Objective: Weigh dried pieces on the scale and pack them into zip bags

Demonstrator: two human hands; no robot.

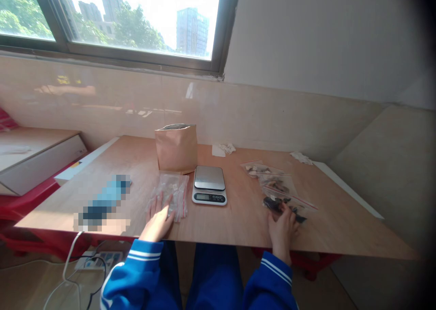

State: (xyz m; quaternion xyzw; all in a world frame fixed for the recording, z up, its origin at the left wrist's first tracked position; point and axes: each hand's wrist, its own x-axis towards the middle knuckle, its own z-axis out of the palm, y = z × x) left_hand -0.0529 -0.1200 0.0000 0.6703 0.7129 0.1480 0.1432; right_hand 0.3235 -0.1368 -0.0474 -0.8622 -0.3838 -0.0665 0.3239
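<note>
My left hand (160, 217) lies flat with its fingers spread on a stack of clear zip bags (179, 189) with red seal lines. My right hand (283, 226) is bent over a clear zip bag of dark pieces (272, 204), thumb and fingers closed on its near side. Its fingers partly cover the bag. Just behind it lie a zip bag of brownish pieces (275, 183) and another of pale pieces (257, 170). A kitchen scale (209, 178) with a steel plate sits between my hands.
A brown paper pouch (176, 149) stands upright with its top open behind the clear bags. Crumpled white tissue (226, 149) lies near the wall, and more tissue (301, 158) lies farther right. A blurred blue object (107, 199) is at left, near a white cable (73, 251).
</note>
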